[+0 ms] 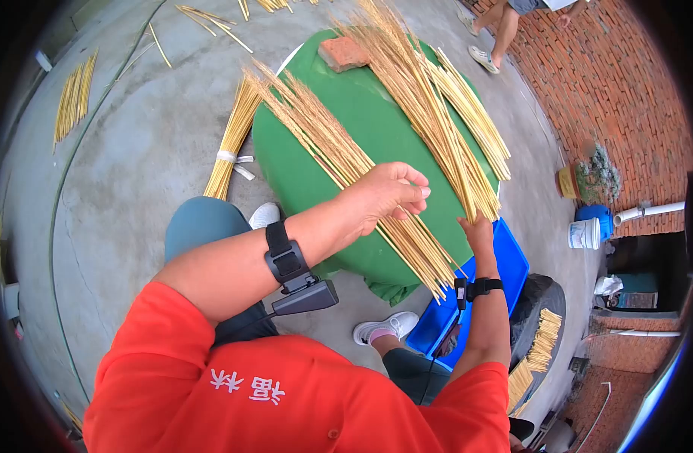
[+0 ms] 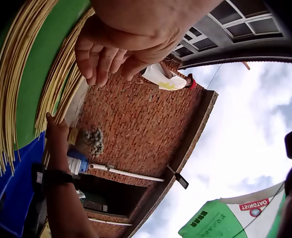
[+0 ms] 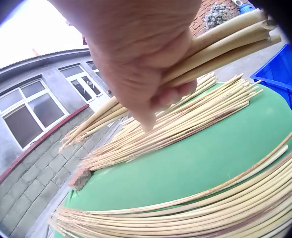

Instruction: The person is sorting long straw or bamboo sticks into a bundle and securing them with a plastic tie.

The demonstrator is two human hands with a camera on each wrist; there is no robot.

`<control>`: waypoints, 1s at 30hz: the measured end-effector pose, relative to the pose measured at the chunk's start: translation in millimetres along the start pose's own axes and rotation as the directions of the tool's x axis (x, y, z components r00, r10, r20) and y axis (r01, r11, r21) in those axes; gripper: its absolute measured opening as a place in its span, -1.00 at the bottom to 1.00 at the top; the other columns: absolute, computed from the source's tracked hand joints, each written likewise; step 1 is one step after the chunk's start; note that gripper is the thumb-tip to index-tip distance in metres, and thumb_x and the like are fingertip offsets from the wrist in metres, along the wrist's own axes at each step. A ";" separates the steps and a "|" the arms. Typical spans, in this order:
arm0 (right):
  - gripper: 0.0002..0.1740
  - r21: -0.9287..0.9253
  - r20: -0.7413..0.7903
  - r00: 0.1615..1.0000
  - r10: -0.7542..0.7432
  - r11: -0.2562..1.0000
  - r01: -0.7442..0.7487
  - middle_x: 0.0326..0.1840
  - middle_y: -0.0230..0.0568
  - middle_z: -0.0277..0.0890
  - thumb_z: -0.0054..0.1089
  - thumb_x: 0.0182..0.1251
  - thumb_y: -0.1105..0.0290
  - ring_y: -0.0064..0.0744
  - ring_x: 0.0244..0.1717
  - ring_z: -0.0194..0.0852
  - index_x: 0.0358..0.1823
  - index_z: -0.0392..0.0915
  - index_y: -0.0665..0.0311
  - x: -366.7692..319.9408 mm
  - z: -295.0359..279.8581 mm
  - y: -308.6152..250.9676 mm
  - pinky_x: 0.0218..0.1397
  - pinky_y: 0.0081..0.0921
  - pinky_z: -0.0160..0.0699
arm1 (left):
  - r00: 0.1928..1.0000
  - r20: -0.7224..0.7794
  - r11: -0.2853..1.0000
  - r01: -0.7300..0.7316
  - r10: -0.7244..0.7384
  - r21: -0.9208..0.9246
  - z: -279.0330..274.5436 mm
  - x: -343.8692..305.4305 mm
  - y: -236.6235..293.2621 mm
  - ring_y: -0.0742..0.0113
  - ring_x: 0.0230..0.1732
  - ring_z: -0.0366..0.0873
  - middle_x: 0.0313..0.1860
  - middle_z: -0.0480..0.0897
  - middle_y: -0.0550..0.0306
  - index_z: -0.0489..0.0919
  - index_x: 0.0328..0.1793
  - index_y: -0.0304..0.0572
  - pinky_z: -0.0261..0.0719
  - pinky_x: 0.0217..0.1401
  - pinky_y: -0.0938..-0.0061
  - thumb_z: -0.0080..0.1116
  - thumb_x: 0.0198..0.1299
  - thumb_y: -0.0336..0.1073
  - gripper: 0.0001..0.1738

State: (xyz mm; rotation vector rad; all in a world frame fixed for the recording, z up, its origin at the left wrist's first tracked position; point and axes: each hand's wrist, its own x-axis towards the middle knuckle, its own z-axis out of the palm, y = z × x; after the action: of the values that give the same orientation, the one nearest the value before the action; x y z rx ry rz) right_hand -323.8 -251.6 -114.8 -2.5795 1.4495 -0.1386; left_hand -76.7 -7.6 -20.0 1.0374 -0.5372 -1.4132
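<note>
Well, stalks (image 3: 225, 49) inside right fingers (image 3: 167, 97).

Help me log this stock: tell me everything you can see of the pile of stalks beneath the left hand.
The pile of stalks is long, slim and straw-yellow, dry-looking, with feathery, browner heads at the far end. It lies on the green cover, its stalks roughly parallel and loosely spread, with no tie visible. The bare, uneven lower ends reach past the cover's edge over the blue bin. The left hand is above its middle; whether it touches any stalk is unclear.
</note>
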 end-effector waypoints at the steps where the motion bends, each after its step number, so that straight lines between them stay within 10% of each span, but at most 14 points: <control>1: -0.51 -0.064 -0.059 0.998 -0.018 0.998 0.014 -0.44 0.15 0.51 0.28 -0.04 0.06 0.12 -0.33 0.49 -0.26 0.45 0.34 5.5 3.9 5.8 -0.29 -0.10 0.45 | 1.000 -0.001 1.000 0.003 -0.003 0.000 2.1 2.1 -2.1 0.40 -0.26 0.51 -0.32 0.57 0.10 0.44 -0.05 -0.28 0.45 -0.27 0.55 0.13 0.13 -0.27 -0.68; 24: -0.54 -0.273 -0.156 0.987 -0.041 0.962 -0.003 -0.42 -0.02 0.51 0.32 -0.07 0.12 0.04 -0.35 0.51 -0.27 0.34 0.24 82.0 104.9 87.2 -0.33 -0.13 0.47 | 0.990 0.021 0.984 0.136 -0.139 0.118 12.3 16.0 -10.4 0.43 -0.27 0.53 -0.37 0.58 0.15 0.49 -0.09 -0.22 0.43 -0.23 0.61 0.05 0.18 -0.31 -0.79; 30: -0.34 -0.363 -0.172 0.983 0.062 0.924 -0.122 -0.12 -0.23 0.42 0.24 -0.16 -0.19 -0.27 0.00 0.37 -0.15 0.36 0.13 69.4 96.6 77.5 -0.05 -0.05 0.29 | 0.986 0.036 0.975 0.156 -0.164 0.161 19.2 17.1 -15.0 0.41 -0.28 0.54 -0.37 0.59 0.12 0.48 -0.08 -0.22 0.43 -0.24 0.60 0.03 0.19 -0.32 -0.79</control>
State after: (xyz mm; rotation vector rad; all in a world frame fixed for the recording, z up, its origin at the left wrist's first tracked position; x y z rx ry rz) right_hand -336.3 -339.7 -225.5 -2.8418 1.8070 -0.0584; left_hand -98.2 -26.7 -27.6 1.1966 -0.6206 -1.5610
